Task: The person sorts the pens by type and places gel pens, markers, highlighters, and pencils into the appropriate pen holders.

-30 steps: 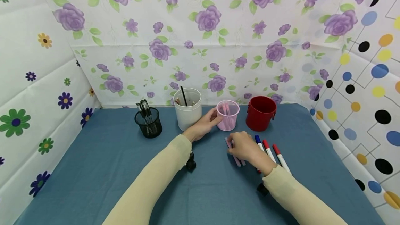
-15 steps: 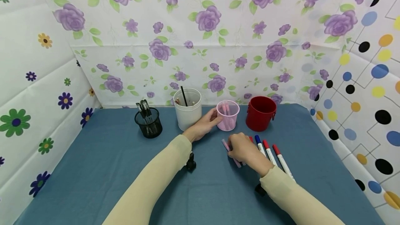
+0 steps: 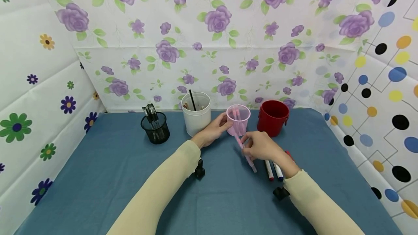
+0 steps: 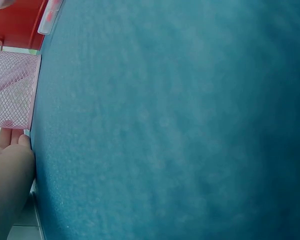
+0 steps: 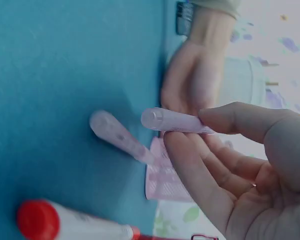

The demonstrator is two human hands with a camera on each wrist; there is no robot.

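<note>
My left hand (image 3: pixel 212 131) holds the left side of a pink mesh pen cup (image 3: pixel 240 129), its fingers against the wall also in the left wrist view. Two pink pens stand inside the cup. Between thumb and fingertips, my right hand (image 3: pixel 262 146) pinches a pale pink pen (image 5: pixel 175 120), one end toward the cup. Another pale pink pen (image 5: pixel 117 132) lies on the blue cloth beside it. Under and past my right hand are white markers (image 3: pixel 269 170) with red and blue ends, partly hidden by the hand and wrist.
A red bucket (image 3: pixel 272 119) stands right of the pink cup. To the left are a white bin (image 3: pixel 196 122) with a black stick and pencils, and a black mesh holder (image 3: pixel 157 133) with several dark pens. Patterned cloth walls (image 3: pixel 209 64) enclose the table.
My right hand has taken up one pale pink pen from the cloth and moved slightly right and toward the cup. My left hand stays at the pink cup.
</note>
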